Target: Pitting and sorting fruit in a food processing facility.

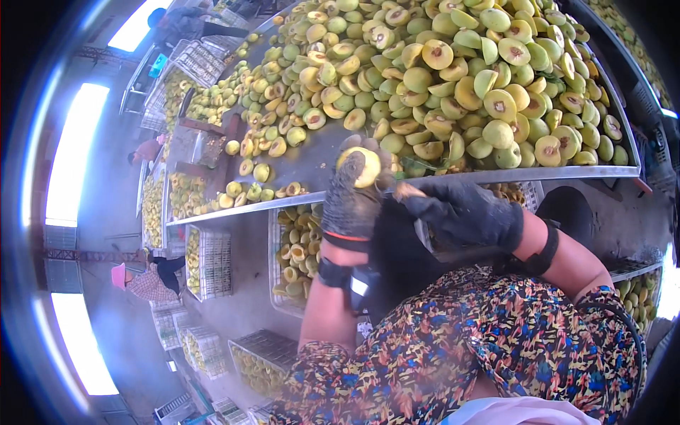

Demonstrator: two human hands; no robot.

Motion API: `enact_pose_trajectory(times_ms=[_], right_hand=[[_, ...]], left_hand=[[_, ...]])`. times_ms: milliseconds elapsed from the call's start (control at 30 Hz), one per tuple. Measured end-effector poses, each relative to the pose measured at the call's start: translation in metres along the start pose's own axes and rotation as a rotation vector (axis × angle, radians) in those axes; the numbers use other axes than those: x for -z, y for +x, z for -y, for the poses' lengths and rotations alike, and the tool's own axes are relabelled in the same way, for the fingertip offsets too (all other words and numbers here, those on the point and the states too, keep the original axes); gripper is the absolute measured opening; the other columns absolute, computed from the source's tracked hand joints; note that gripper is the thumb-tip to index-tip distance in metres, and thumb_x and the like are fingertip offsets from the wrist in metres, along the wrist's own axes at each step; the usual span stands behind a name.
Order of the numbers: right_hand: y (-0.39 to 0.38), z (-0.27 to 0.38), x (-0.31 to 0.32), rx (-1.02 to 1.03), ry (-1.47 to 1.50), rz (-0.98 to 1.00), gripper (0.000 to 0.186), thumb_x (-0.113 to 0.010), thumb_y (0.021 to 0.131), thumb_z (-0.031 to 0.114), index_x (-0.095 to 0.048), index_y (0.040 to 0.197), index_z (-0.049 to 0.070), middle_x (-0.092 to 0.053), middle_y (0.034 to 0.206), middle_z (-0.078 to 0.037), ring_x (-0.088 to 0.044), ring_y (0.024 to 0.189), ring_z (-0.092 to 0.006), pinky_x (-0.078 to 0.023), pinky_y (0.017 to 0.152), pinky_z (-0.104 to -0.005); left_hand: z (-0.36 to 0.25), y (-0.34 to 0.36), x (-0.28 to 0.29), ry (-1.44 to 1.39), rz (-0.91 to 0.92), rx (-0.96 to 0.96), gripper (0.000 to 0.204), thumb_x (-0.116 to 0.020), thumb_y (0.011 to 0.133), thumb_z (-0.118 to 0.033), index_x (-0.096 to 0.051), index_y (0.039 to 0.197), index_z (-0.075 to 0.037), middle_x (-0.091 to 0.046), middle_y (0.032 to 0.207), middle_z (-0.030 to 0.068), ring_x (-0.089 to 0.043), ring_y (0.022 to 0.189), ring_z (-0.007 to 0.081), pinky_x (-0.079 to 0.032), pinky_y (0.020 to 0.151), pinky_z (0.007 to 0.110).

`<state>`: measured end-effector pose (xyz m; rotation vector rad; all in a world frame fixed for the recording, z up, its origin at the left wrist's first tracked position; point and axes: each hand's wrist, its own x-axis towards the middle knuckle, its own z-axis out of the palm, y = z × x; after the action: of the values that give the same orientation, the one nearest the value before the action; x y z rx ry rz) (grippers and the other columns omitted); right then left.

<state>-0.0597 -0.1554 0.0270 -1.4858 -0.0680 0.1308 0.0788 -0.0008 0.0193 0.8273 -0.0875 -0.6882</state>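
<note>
My left hand (348,202), in a grimy grey glove, grips a yellow fruit half (365,167) just above the metal table's edge. To its right, my right hand (467,216), in a black glove, has its fingers closed round a small light-brown object (409,191), possibly a tool's handle; its far end is unclear. A large heap of green-yellow halved fruit (496,99), some showing reddish pit cavities, covers the table behind both hands, with looser halves on the bare grey surface (312,156) to the left.
Crates of fruit (294,251) stand below the table, with more crates (209,262) on the floor at left. A worker in a pink hat (145,283) bends by crates. Other workers (177,28) are at farther tables. A wooden frame (205,127) sits at the table's left end.
</note>
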Motion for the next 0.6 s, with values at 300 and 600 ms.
enact_pose_trajectory(times_ms=[300,600], right_hand=[[-0.020,0.011,-0.025,-0.004,-0.288,-0.181,0.046,-0.047,0.100,0.042,-0.063,0.101,-0.002,-0.061,0.081,-0.002,-0.054,0.075,-0.0075,-0.048,0.069,-0.0273],[-0.039,0.029,-0.044,-0.308,0.158,-0.051,0.053,-0.049,0.093,0.057,-0.060,0.077,0.008,-0.052,0.056,0.001,-0.049,0.045,-0.0067,-0.038,0.042,-0.0220]], left_hand=[[0.026,-0.046,-0.033,-0.063,-0.002,-0.070,0.039,-0.060,0.092,-0.037,-0.056,0.115,-0.005,-0.062,0.108,0.0134,-0.062,0.098,0.0303,-0.054,0.086,0.043],[0.014,-0.067,-0.053,-0.041,0.004,0.005,0.032,-0.060,0.093,-0.037,-0.060,0.099,-0.006,-0.064,0.094,0.0105,-0.065,0.081,0.0260,-0.055,0.067,0.037]])
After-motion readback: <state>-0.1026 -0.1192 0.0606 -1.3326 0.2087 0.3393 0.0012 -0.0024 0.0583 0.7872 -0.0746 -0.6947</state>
